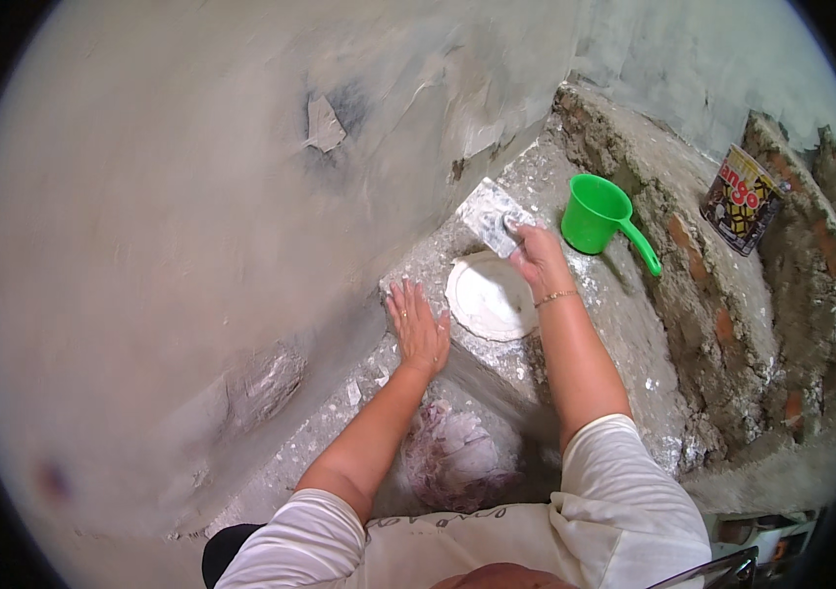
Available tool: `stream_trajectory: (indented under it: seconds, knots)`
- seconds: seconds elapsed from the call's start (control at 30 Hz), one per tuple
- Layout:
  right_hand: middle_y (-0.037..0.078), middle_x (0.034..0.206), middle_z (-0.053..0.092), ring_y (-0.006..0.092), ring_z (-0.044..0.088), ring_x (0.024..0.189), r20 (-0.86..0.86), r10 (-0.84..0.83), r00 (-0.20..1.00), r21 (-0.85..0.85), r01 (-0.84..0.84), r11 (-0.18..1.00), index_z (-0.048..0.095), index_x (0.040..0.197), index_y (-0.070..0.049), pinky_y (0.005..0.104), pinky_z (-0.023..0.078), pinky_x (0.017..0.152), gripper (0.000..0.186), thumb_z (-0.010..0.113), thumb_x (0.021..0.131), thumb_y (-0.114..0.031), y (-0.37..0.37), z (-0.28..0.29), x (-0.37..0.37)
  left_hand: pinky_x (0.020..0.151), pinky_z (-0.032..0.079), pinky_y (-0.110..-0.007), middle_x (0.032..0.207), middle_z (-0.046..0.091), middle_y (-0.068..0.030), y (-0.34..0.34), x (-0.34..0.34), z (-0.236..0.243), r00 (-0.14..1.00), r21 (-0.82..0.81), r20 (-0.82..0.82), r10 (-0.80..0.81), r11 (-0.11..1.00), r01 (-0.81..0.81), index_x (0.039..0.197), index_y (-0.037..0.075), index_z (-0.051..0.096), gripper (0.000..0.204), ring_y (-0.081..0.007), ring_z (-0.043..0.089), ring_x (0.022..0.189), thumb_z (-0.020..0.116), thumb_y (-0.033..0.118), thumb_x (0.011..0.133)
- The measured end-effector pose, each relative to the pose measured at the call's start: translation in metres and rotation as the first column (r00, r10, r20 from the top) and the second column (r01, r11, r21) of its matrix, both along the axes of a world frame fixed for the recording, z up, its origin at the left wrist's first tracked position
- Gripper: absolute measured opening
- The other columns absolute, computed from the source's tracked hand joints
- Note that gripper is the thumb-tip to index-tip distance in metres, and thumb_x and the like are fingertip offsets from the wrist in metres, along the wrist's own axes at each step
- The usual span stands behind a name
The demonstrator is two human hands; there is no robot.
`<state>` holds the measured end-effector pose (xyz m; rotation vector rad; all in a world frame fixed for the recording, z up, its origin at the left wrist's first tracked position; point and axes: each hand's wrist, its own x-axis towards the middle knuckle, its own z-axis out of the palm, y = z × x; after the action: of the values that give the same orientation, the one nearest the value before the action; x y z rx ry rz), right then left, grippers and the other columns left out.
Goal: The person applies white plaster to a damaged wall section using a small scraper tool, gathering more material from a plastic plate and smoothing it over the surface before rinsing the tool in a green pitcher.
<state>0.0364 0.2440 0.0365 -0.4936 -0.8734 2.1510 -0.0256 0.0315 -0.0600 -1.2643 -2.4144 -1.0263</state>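
My left hand point(421, 332) lies flat with its fingers stretched out on the rough concrete step point(521, 363), close to the wall. In my right hand point(541, 261) is a flat, square-bladed scraper point(487, 211), smeared with white and grey. The scraper is just beyond a round white dish point(453, 300), whose inside looks coated with white paste point(496, 293). My right wrist is beside the dish's right rim. Nearer to me, between my forearms, sits a crumpled, whitish-pink bag point(457, 456), dusted with white; its contents are hidden.
A green plastic dipper point(593, 213) stands right of the scraper, its handle pointing right and toward me. Farther right, a patterned dark tub point(744, 201) rests on rough steps point(693, 265) with exposed brick. The plastered wall point(192, 196) rises on the left, with a chipped patch point(324, 125).
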Motion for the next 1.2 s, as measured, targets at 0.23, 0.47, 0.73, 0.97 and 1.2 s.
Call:
stream_trajectory:
  seconds: [0.23, 0.47, 0.73, 0.97, 1.2]
  knots:
    - [0.022, 0.104, 0.058, 0.033, 0.058, 0.097, 0.272, -0.791, 0.548, 0.739, 0.408, 0.536, 0.047, 0.111, 0.005, 0.0378, 0.043, 0.084, 0.037, 0.056, 0.076, 0.002, -0.008, 0.013, -0.074, 0.108, -0.005, -0.054, 0.142, 0.005, -0.035, -0.014, 0.009, 0.013, 0.988, -0.202, 0.02, 0.151, 0.969, -0.143, 0.133, -0.017, 0.018, 0.076, -0.046, -0.005, 0.134, 0.046, 0.037, 0.087]
    - [0.015, 0.087, 0.065, 0.0258, 0.063, 0.081, 0.115, -0.747, 0.655, 0.684, 0.494, 0.537, 0.061, 0.102, -0.001, 0.0337, 0.047, 0.075, 0.027, 0.055, 0.075, 0.0, -0.032, 0.026, -0.126, 0.106, -0.007, -0.056, 0.142, 0.001, -0.0368, -0.011, 0.01, 0.022, 0.993, -0.273, 0.093, 0.074, 0.961, -0.046, 0.132, -0.018, 0.015, 0.079, -0.047, -0.008, 0.134, 0.043, 0.041, 0.089]
    - [0.018, 0.085, 0.065, 0.0305, 0.064, 0.077, 0.202, -0.694, 0.691, 0.867, 0.203, 0.454, 0.065, 0.096, 0.0, 0.0341, 0.048, 0.071, 0.027, 0.052, 0.072, 0.001, -0.065, 0.007, -0.097, 0.106, -0.007, -0.055, 0.141, 0.002, -0.037, -0.014, 0.003, 0.015, 0.995, -0.264, 0.07, 0.073, 0.963, -0.052, 0.132, -0.02, 0.014, 0.08, -0.0473, -0.008, 0.134, 0.043, 0.042, 0.089]
    - [0.013, 0.085, 0.064, 0.019, 0.061, 0.075, 0.113, -0.555, 0.824, 0.436, 0.461, 0.773, 0.059, 0.093, 0.005, 0.031, 0.049, 0.067, 0.02, 0.054, 0.074, 0.004, -0.006, 0.024, -0.054, 0.106, -0.008, -0.055, 0.141, 0.003, -0.0368, -0.01, 0.006, 0.017, 0.997, -0.255, 0.052, 0.056, 0.966, -0.041, 0.133, -0.018, 0.015, 0.083, -0.0473, -0.007, 0.134, 0.043, 0.046, 0.088]
    - [0.014, 0.093, 0.062, 0.0255, 0.063, 0.08, -0.039, -0.01, 0.999, 0.081, 0.014, 0.997, 0.054, 0.1, 0.006, 0.0345, 0.053, 0.068, 0.024, 0.057, 0.076, 0.005, 0.024, 0.018, -0.063, 0.106, -0.007, -0.055, 0.141, 0.004, -0.0379, -0.016, 0.003, 0.019, 0.996, -0.253, 0.056, 0.066, 0.966, -0.05, 0.133, -0.018, 0.014, 0.082, -0.048, -0.004, 0.134, 0.047, 0.042, 0.087]
